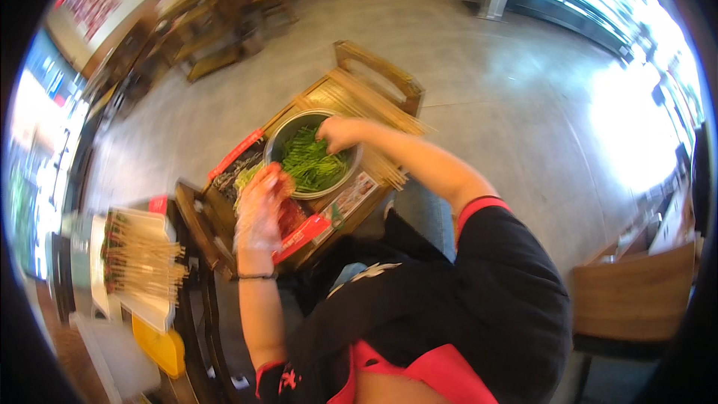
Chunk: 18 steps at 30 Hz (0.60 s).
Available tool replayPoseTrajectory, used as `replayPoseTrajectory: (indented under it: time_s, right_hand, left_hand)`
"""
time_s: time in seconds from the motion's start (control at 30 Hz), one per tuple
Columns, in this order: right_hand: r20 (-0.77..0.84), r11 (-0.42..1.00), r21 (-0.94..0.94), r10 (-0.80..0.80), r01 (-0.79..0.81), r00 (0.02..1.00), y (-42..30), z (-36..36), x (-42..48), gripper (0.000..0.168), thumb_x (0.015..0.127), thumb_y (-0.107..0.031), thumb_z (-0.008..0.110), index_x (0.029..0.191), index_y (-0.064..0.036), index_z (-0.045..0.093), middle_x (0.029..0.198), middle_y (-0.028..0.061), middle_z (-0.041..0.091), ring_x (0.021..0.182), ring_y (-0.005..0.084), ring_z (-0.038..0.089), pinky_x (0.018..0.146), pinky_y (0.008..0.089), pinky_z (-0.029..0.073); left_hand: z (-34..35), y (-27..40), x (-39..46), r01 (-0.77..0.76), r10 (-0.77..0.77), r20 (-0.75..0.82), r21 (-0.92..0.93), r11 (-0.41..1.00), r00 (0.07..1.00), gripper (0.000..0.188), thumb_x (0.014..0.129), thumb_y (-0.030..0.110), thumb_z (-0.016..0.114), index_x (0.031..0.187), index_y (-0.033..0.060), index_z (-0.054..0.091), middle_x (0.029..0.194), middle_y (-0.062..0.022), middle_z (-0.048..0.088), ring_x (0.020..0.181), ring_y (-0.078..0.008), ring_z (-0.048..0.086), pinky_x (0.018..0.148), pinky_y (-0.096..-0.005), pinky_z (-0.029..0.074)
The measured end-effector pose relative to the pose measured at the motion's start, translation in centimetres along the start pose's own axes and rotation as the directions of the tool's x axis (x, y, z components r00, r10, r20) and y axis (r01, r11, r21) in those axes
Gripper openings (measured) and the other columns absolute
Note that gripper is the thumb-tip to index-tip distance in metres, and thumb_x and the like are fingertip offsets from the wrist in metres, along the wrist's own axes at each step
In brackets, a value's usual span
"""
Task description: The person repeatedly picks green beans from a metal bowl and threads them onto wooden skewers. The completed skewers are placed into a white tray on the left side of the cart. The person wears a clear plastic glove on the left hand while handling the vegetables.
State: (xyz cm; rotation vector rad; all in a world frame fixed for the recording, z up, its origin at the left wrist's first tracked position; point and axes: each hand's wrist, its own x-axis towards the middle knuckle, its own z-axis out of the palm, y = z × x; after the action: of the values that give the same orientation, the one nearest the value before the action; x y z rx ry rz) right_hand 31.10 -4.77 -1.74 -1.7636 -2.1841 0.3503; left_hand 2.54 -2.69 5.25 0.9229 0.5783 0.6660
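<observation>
A round metal bowl (273, 133) of cut green leafy stalks (314, 163) stands on a wooden chair seat before me. My right hand (339, 133) reaches over its far right side, its fingers curled down at the greens; what they pinch is hidden. On my left hand (259, 213) is a clear plastic glove. Its raised fingers hold a thin reddish slice (284, 182), probably meat, at the bowl's near left rim. Beneath that hand lie red meat (293, 217) and pale shredded vegetables (247, 177) in a container with red edges (303, 238).
Bare wooden skewers (387, 106) lie at the chair's far right, more (387, 171) nearer me. Left, a white tray (162, 314) holds several loaded skewers (143, 258); a yellow object (162, 348) lies below it. The wooden chair back (387, 76) rises beyond the bowl.
</observation>
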Motion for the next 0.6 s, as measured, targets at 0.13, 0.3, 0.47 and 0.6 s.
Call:
replayPoseTrajectory:
  time_s: [0.13, 0.3, 0.47, 0.6]
  right_hand:
    - [0.072, 0.959, 0.246, 0.125, -0.139, 0.99, -1.7, -2.6, -0.6, 0.029, 0.07, -0.016, 0.068, 0.093, 0.002, 0.064, 0.08, 0.0119, 0.065, 0.072, 0.0228, 0.064, 0.065, 0.0357, 0.051]
    - [0.153, 0.725, 0.645, 0.185, -0.24, 0.971, -4.2, -4.2, -1.0, 0.03, 0.078, -0.017, 0.066, 0.098, 0.005, 0.059, 0.076, 0.01, 0.064, 0.067, 0.0133, 0.059, 0.062, 0.0283, 0.047]
    - [0.134, 0.586, 0.789, 0.124, -0.182, 0.983, -3.6, -3.2, -0.6, 0.025, 0.082, -0.013, 0.063, 0.101, 0.003, 0.058, 0.083, 0.0078, 0.064, 0.074, 0.0124, 0.062, 0.064, 0.0257, 0.05]
    - [0.137, 0.715, 0.672, 0.133, -0.191, 0.982, -5.2, -4.4, -0.8, 0.024, 0.08, -0.013, 0.064, 0.096, 0.003, 0.059, 0.078, 0.0094, 0.065, 0.073, 0.014, 0.063, 0.065, 0.0274, 0.05]
  left_hand:
    - [0.2, -0.5, 0.8, -0.129, 0.129, 0.018, 0.243, 0.961, 0.992, 0.025, 0.089, 0.012, 0.059, 0.108, -0.004, 0.059, 0.093, -0.0072, 0.064, 0.087, -0.0146, 0.06, 0.083, -0.0282, 0.048]
    - [0.3, -0.1, 1.7, -0.343, 0.361, 0.075, 0.535, 0.772, 0.93, 0.022, 0.087, 0.013, 0.063, 0.103, -0.0029, 0.064, 0.098, -0.0055, 0.062, 0.096, -0.0157, 0.056, 0.09, -0.0266, 0.041]
    - [0.2, -0.6, 2.6, -0.18, 0.228, -0.075, 0.402, 0.898, 0.971, 0.023, 0.087, 0.021, 0.064, 0.098, 0.0007, 0.066, 0.081, -0.005, 0.062, 0.083, -0.0143, 0.058, 0.078, -0.0255, 0.045]
    - [0.2, -0.9, 2.7, -0.016, 0.051, -0.178, 0.188, 0.982, 0.983, 0.034, 0.088, 0.033, 0.062, 0.096, 0.0002, 0.063, 0.08, -0.009, 0.065, 0.08, -0.018, 0.063, 0.071, -0.0294, 0.05]
